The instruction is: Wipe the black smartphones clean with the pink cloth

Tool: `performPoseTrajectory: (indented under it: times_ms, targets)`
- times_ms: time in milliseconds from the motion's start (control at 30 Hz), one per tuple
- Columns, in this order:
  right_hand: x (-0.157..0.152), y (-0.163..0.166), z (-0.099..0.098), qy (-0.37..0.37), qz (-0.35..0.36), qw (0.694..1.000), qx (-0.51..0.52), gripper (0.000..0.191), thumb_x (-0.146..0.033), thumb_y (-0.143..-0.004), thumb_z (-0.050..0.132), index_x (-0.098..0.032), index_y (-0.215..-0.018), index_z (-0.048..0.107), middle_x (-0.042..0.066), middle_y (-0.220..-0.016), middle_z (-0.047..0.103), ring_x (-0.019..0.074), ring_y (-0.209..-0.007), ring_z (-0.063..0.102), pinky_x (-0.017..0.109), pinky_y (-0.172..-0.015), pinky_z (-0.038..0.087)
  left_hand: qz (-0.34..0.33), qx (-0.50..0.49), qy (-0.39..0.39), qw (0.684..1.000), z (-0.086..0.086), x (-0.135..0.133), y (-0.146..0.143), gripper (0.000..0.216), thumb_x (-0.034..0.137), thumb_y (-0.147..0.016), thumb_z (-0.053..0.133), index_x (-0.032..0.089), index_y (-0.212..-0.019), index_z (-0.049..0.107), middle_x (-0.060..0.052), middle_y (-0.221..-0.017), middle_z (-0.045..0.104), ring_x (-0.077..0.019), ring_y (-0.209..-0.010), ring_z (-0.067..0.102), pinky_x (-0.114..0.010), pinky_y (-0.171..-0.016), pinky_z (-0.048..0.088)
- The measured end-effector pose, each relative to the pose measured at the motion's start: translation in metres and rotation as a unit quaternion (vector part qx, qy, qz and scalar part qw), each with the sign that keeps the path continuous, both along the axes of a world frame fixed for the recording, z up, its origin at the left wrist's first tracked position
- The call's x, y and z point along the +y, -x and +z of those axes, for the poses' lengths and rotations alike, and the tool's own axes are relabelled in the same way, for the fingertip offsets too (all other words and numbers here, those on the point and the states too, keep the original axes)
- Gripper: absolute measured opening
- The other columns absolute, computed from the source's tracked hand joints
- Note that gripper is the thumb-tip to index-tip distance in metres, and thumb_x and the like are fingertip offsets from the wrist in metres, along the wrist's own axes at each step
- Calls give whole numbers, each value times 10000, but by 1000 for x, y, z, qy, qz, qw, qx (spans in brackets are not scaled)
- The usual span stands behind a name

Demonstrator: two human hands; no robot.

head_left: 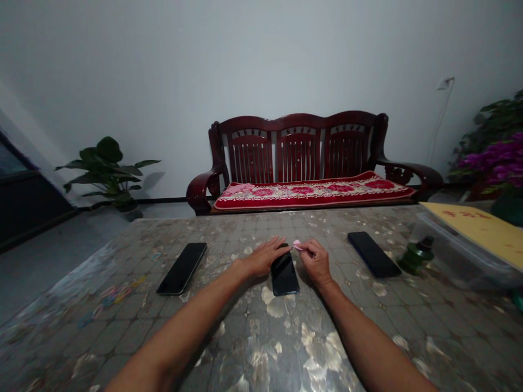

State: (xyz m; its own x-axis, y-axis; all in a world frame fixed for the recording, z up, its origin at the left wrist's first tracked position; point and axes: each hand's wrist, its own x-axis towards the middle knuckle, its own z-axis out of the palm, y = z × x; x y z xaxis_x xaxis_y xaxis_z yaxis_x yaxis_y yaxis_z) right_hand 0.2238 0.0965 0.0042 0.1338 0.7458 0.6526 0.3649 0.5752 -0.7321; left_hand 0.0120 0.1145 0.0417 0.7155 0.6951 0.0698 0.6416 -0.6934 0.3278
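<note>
Three black phones lie flat on the patterned table (253, 337). My left hand (263, 256) rests with fingers stretched out along the left edge and top of the middle phone (284, 275). My right hand (315, 260) is closed in a pinch on a small pink thing (296, 245) just above the phone's top right corner. I cannot make out what the pink thing is. The left phone (182, 268) and the right phone (373, 253) lie apart from both hands.
A clear plastic box with a yellow lid (476, 237) stands at the right edge, a small green bottle (415, 256) beside it. Coloured rubber bands (116, 296) lie at the left. Beyond the table stand a dark wooden bench (302, 163) and potted plants (107, 171).
</note>
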Motion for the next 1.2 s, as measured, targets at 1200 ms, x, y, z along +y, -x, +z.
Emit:
performPoseTrajectory:
  times_ms: [1200]
  targets:
    - [-28, -3, 10, 143, -61, 906, -393, 250, -147, -924, 545, -230, -1019, 760, 86, -943, 656, 205, -877, 603, 266, -741, 433, 218, -111, -2, 970, -19, -73, 31, 519, 289, -694, 821, 206, -1174, 644, -80, -1097, 620, -287, -1080, 592, -402, -946, 479]
